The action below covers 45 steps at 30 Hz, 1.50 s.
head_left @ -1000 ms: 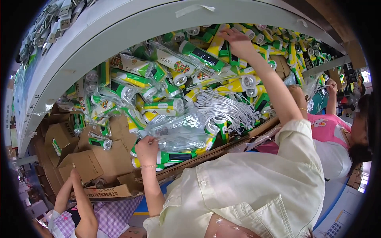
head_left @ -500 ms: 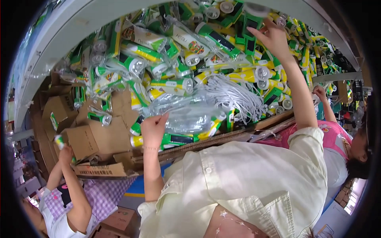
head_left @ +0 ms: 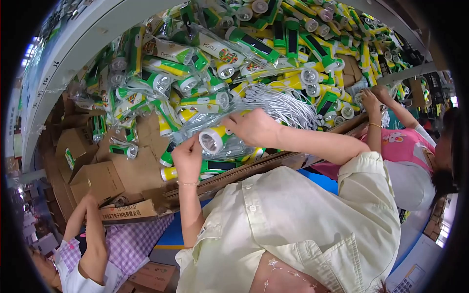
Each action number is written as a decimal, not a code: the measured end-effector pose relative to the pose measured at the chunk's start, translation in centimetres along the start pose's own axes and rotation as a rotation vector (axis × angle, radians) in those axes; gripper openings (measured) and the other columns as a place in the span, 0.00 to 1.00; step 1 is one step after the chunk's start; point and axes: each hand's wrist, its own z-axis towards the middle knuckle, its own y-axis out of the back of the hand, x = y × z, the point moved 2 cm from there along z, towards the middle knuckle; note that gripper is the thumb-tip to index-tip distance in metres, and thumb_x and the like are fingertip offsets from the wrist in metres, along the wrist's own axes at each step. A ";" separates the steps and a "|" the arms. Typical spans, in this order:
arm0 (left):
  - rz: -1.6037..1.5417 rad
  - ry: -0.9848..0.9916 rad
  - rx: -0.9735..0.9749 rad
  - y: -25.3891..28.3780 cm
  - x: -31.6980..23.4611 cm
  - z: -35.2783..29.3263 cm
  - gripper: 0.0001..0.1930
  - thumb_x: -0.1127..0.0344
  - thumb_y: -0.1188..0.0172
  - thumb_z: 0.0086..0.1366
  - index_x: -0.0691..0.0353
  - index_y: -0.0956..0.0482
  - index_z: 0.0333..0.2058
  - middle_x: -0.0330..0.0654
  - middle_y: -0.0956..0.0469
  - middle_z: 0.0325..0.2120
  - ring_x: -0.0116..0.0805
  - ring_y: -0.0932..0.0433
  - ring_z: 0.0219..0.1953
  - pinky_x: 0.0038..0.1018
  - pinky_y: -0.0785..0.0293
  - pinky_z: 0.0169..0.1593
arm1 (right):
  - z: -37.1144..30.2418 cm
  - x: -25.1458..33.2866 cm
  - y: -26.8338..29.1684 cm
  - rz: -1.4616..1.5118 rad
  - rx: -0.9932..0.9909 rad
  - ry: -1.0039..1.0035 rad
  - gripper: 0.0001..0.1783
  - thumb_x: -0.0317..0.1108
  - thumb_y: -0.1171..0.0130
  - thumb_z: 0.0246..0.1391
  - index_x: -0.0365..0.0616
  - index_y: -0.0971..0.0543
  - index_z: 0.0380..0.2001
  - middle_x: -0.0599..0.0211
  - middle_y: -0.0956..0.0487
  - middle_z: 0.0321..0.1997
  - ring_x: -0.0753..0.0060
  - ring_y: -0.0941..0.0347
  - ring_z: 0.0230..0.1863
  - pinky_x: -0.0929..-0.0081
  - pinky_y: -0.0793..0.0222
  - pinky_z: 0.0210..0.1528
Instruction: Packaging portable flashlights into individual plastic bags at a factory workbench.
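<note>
A yellow-and-green flashlight [head_left: 211, 141] with a white-rimmed round lens is between my two hands, its lens end toward my left hand. The fingers of my right hand [head_left: 251, 128] close on its yellow body, the palm turned down and hiding the far part. My left hand [head_left: 187, 158] is closed in a pinch at the edge of a clear plastic bag [head_left: 195, 128], its fingertips beside the lens rim. Beneath and behind the hands are more clear bags. A bundle of white cables [head_left: 283, 105] lies just beyond my right hand.
A large heap of green-and-yellow flashlights [head_left: 254, 44], several bagged, fills the bench. Open cardboard boxes [head_left: 97, 180] stand at left; a cardboard edge [head_left: 234, 176] runs along the front. One co-worker's hands [head_left: 90, 202] are at left, another's [head_left: 373, 97] at right.
My right hand has come from the far heap down to my left hand, bringing the flashlight. My left hand stays nearly in place. The right co-worker's hands have moved in over the bench edge.
</note>
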 end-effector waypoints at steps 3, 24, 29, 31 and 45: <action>0.004 0.080 -0.083 0.5 -0.6 -0.1 0.10 0.68 0.43 0.59 0.69 0.20 0.36 0.30 0.32 0.12 0.16 0.39 0.17 0.19 0.41 0.20 | 0.2 1.7 -0.2 -0.328 0.202 -0.058 0.24 0.32 0.44 0.39 0.34 0.29 0.42 0.64 0.26 0.23 0.73 0.28 0.22 0.77 0.37 0.18; 0.064 0.054 -0.002 -2.3 2.5 1.4 0.13 0.65 0.44 0.61 0.69 0.24 0.22 0.34 0.33 0.08 0.18 0.36 0.10 0.21 0.42 0.16 | 0.2 -13.9 -2.7 -0.117 0.038 -0.552 0.08 0.35 0.44 0.44 0.52 0.18 0.29 0.64 0.21 0.28 0.58 0.24 0.32 0.62 0.29 0.35; 0.082 0.016 -0.013 -2.6 2.6 1.4 0.13 0.65 0.44 0.61 0.69 0.24 0.23 0.34 0.33 0.08 0.18 0.37 0.10 0.21 0.42 0.16 | 0.5 -14.0 -3.7 -0.092 0.021 -0.264 0.06 0.34 0.45 0.44 0.53 0.19 0.24 0.64 0.21 0.27 0.59 0.24 0.31 0.63 0.30 0.32; 0.080 0.014 -0.018 -2.6 2.7 1.4 0.13 0.65 0.44 0.61 0.69 0.24 0.22 0.34 0.34 0.08 0.18 0.37 0.10 0.21 0.42 0.16 | 0.9 -13.7 -2.4 -0.076 -0.018 -0.279 0.06 0.33 0.45 0.43 0.52 0.19 0.25 0.64 0.21 0.27 0.58 0.24 0.31 0.63 0.29 0.31; -0.007 0.130 0.032 -3.0 2.9 1.8 0.15 0.63 0.42 0.61 0.69 0.24 0.20 0.33 0.34 0.07 0.19 0.37 0.09 0.21 0.43 0.15 | -3.6 -7.4 18.3 0.486 -1.135 -0.289 0.07 0.24 0.45 0.53 0.37 0.22 0.36 0.66 0.21 0.32 0.82 0.28 0.25 0.86 0.31 0.28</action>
